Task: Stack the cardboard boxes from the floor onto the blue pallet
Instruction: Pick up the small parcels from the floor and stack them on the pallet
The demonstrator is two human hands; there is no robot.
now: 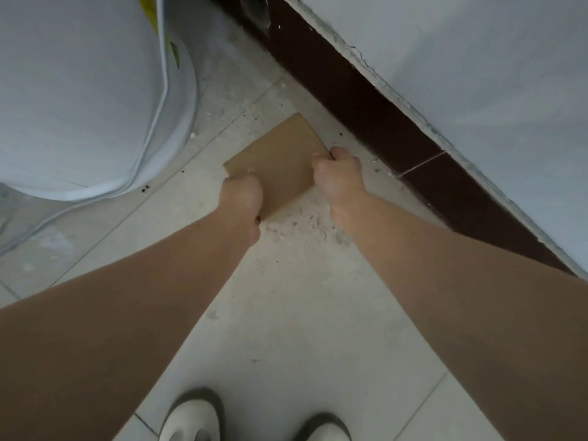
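Cardboard box: flat-looking, low over the floor, being gripped between both hands. Left hand is clenching its near-left edge; right hand is pinching the right edge. Pallet not showing. Risk: edge-only grips may be letting it sag or slip.

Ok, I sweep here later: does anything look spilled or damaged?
Yes. Pale dust and crumbs lie scattered on the floor tiles by the near edge of the cardboard. The plaster edge above the dark skirting is chipped and ragged.
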